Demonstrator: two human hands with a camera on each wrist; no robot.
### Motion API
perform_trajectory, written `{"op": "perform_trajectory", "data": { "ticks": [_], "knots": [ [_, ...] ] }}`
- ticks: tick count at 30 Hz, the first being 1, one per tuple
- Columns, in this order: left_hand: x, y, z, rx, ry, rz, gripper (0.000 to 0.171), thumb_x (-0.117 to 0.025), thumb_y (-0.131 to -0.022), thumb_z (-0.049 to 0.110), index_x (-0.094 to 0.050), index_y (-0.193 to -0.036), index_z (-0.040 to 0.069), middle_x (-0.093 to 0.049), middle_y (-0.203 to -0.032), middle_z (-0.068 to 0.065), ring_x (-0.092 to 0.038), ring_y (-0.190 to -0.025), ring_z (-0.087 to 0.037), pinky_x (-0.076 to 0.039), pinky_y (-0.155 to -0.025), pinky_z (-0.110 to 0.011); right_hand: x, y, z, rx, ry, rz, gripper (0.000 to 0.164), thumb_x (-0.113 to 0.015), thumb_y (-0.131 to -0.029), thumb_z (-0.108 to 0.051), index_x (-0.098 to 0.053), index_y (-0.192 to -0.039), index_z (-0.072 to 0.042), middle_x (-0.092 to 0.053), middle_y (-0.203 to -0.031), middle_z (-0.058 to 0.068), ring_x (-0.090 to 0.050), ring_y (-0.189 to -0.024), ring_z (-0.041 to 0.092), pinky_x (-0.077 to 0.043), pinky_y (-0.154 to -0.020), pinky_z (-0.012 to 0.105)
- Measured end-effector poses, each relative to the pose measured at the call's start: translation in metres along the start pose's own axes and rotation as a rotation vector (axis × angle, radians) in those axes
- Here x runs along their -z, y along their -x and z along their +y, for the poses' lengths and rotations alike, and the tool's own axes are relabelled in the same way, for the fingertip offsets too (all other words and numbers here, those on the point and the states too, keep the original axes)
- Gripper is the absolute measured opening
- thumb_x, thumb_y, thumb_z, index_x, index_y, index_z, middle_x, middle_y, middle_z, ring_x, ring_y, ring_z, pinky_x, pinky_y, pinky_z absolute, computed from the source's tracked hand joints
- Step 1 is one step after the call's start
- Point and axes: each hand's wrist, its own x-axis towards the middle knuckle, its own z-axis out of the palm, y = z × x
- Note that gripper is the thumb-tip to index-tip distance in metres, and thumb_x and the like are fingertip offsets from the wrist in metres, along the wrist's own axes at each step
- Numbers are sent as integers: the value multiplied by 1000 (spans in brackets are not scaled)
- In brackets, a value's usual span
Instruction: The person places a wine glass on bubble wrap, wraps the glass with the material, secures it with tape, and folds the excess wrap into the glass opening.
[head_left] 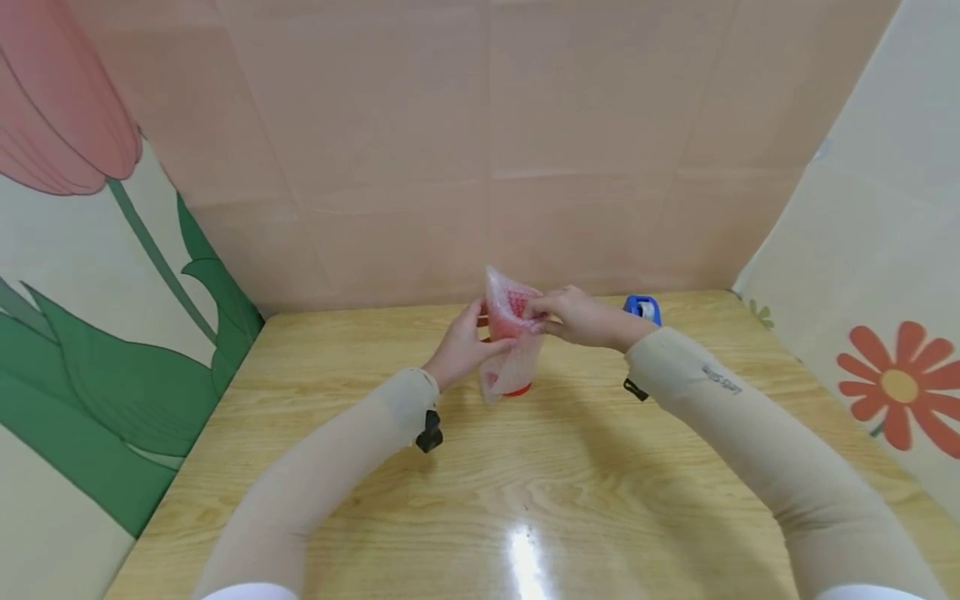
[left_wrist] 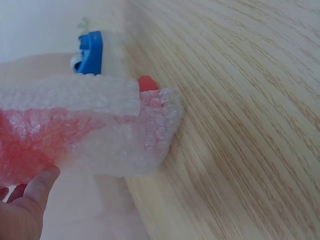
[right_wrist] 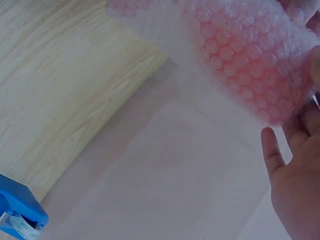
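A red object wrapped in clear bubble wrap (head_left: 516,358) stands roughly upright near the back of the table. Its red base (head_left: 519,390) shows below the wrap, and the rest is blurred through the bubbles, so its kind is unclear. My left hand (head_left: 467,346) grips the bundle from the left, with the thumb across its front. In the left wrist view, the left thumb (left_wrist: 42,187) presses on the bubble wrap (left_wrist: 107,145). My right hand (head_left: 573,317) pinches the wrap's upper edge on the right, its fingertips partly inside the fold. Pink bubbles (right_wrist: 245,60) fill the right wrist view's upper right.
A blue tape dispenser (head_left: 643,308) stands at the table's back edge, just beyond the right wrist. The wooden table (head_left: 450,500) meets a beige-covered wall (head_left: 375,167) behind. Flower-printed panels (head_left: 862,250) flank both sides.
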Motion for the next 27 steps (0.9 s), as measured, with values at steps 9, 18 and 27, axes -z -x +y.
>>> {"op": "perform_trajectory", "data": {
  "ticks": [9,18,27],
  "knots": [
    [-1,1,0,17,4,12,68,-72,-79,33,-36,-136,24,-50,-123,5,-50,-112,-15,-50,-84,-30,-4,2,-8,19,105,107,18,-69,-82,-10,-57,-96,-9,-62,-91,-1,-56,-85,16,-50,-78,34],
    [0,1,1,18,17,3,67,-72,-79,32,-37,-135,22,-50,-122,4,-50,-112,-15,-51,-84,-30,-5,1,-7,8,42,92,10,-64,-85,-4,-62,-93,-8,-65,-89,-1,-62,-81,11,-53,-72,28],
    [1,3,1,25,21,1,67,-72,-78,34,-36,-134,23,-49,-123,5,-50,-113,-16,-51,-84,-30,17,-3,-10,-206,-190,-99,24,-64,-88,-22,-60,-107,-8,-64,-101,0,-60,-96,16,-50,-84,36]
  ]
}}
